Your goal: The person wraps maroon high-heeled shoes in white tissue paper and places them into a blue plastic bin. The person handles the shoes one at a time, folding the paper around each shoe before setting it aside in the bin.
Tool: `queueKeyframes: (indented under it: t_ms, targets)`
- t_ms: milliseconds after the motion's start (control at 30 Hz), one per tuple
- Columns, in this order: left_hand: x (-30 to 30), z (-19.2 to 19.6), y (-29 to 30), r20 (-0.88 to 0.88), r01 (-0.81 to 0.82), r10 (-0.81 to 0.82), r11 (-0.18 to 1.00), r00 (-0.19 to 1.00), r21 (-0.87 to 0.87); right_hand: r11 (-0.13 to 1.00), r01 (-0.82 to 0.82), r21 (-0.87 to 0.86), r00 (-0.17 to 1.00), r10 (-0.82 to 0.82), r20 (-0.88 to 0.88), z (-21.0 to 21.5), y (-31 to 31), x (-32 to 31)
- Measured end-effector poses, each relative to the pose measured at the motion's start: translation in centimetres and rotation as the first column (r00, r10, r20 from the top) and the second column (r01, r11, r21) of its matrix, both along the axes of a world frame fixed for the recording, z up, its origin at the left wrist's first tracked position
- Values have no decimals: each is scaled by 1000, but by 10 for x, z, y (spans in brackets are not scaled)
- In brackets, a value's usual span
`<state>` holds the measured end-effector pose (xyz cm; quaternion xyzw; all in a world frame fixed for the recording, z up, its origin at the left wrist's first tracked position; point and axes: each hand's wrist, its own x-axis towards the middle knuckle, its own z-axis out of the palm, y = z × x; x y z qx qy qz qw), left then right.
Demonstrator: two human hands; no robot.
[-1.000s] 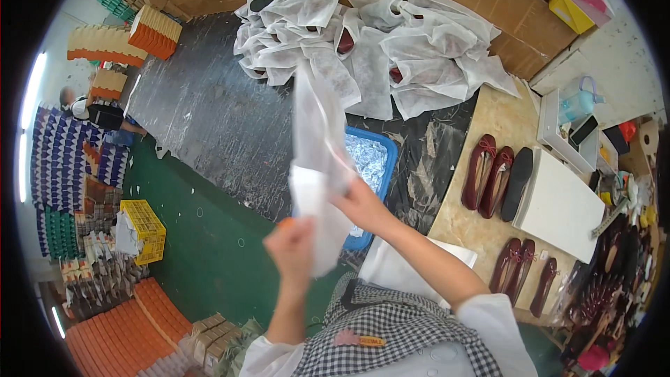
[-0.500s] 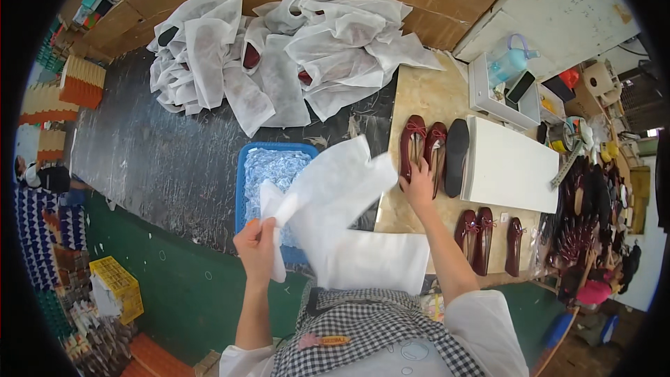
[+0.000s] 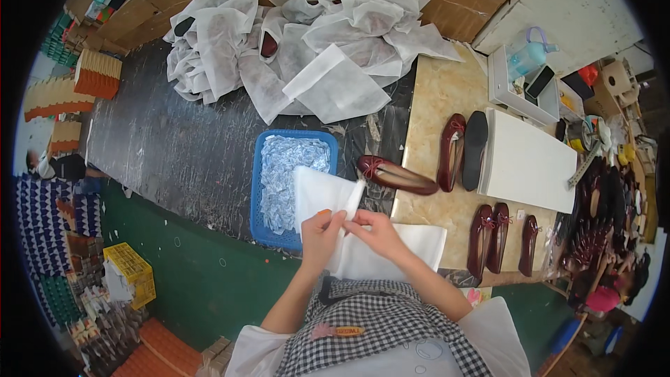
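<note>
My left hand (image 3: 322, 237) and my right hand (image 3: 378, 233) are close together in front of me, fingers pinched on the upper edge of a thin white fabric bag (image 3: 322, 195). The bag's left part hangs over the right side of a blue basket (image 3: 255, 188) full of small pale-blue packets (image 3: 289, 167). A maroon ballet flat (image 3: 399, 176) with a bow lies slantwise beyond my right hand, toe to the left. Beside it stand another maroon flat (image 3: 452, 152) and a shoe with its dark sole up (image 3: 475, 152). More white fabric (image 3: 419, 244) lies beneath my right forearm.
A heap of white bags (image 3: 363, 24), some with shoes inside, covers the back of the black table (image 3: 146, 132). To the right are a white stack (image 3: 528, 160), several more maroon flats (image 3: 480, 241) and a white tray (image 3: 499, 84) with a bottle (image 3: 528, 59) and phone.
My right hand has left the shoes and joined my left at the bag. One maroon flat has swung round leftward. Another white bag now lies flat on the heap's front.
</note>
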<state>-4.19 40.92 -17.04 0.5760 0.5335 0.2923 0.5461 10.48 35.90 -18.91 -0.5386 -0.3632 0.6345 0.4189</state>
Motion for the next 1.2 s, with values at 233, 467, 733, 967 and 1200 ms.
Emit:
queueKeyframes:
  t_ms: [233, 467, 733, 967, 1200]
  targets:
    - [-45, -6, 15, -57, -151, 161, 978, 985, 145, 842, -262, 472, 430, -336, 838, -51, 8, 89]
    - [-29, 12, 33, -417, 175, 46, 863, 908, 474, 954, -183, -237, 537, 299, 789, -37, -11, 133]
    - [-30, 26, -8, -330, 166, -15, 884, 944, 436, 909, -372, -187, 895, 405, 186, 66, -6, 34]
    - [-125, 93, -1, -58, -528, 607, 731, 792, 432, 959, 1, 284, 774, 179, -607, 54, 114, -127]
    - [-76, 43, 0, 66, -445, 441, 890, 895, 94, 975, -94, 202, 975, 49, 215, 8, 49, -31]
